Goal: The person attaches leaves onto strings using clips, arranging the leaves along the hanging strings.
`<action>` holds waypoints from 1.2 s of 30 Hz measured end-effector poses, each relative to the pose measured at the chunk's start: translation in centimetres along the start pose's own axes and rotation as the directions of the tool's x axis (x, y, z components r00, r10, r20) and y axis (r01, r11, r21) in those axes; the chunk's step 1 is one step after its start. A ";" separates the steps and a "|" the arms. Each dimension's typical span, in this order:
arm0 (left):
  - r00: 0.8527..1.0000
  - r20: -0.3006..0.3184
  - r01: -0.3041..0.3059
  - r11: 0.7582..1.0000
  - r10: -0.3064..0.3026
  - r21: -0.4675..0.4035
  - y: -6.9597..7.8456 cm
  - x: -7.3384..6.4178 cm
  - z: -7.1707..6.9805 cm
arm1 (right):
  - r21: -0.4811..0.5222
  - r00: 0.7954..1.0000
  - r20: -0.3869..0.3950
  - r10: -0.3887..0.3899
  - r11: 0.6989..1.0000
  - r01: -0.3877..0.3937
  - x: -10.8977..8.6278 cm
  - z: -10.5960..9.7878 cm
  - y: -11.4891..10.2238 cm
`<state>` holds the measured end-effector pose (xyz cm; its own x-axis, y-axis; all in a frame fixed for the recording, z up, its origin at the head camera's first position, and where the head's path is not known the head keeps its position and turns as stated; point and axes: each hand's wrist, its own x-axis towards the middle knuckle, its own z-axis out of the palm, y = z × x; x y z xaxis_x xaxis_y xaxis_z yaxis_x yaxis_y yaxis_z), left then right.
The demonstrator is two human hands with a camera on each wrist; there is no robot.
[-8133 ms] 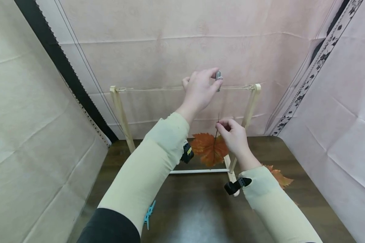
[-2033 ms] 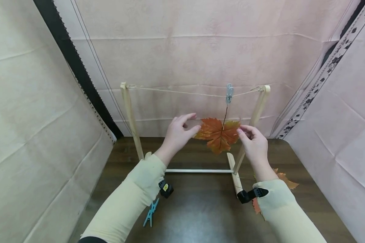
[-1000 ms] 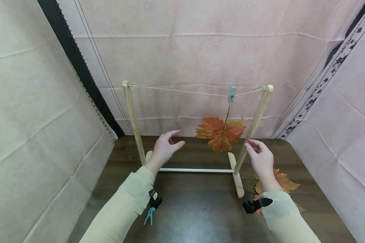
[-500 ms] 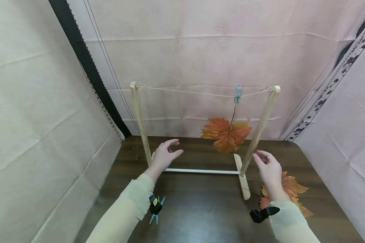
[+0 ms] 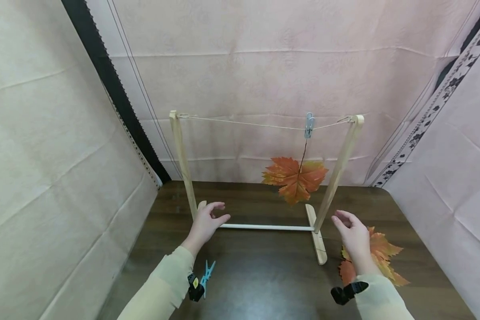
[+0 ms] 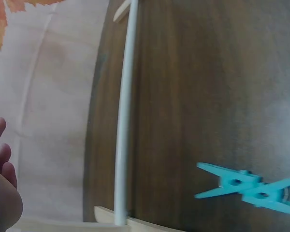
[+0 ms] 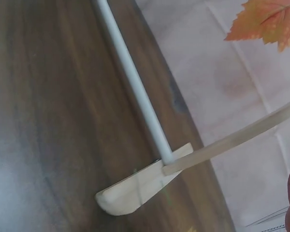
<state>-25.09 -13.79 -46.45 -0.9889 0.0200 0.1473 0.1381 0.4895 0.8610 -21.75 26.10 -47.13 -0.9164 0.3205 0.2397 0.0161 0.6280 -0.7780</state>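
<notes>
A dark brown wood-grain surface (image 5: 260,271) with a soft sheen near its middle is closed in by hanging cloth: a pinkish-white creased cloth (image 5: 244,80) behind, an off-white cloth (image 5: 64,155) at left edged by a black strip (image 5: 113,89), and a whitish cloth (image 5: 456,186) at right bordered with black floral print. Toward the back stands a pale wooden frame (image 5: 342,169), its feet joined by a white rod (image 5: 264,227). A thin cream string (image 5: 244,123) between its posts dips at a pale-blue clothespin (image 5: 309,126), from which an orange maple-shaped leaf (image 5: 296,180) hangs by its dark stem, above the surface. The left hand (image 5: 206,221), its grip apart, is beside the frame's left foot; the right hand (image 5: 354,240), fingers loosely bent and grip slightly apart, is over more orange leaves (image 5: 384,249). A turquoise clothespin (image 5: 207,275) lies near the left sleeve.
</notes>
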 end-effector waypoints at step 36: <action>0.994 -0.047 0.104 0.976 -0.097 0.193 -10.4 -8.1 1.6 | -0.175 0.954 0.259 0.151 0.979 -0.107 -3.6 1.6 6.3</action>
<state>-18.63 -17.65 -57.32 -0.9939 -0.0685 0.0860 0.0212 0.6481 0.7613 -19.01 27.79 -53.83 -0.9754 0.2170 -0.0388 0.1840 0.7042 -0.6857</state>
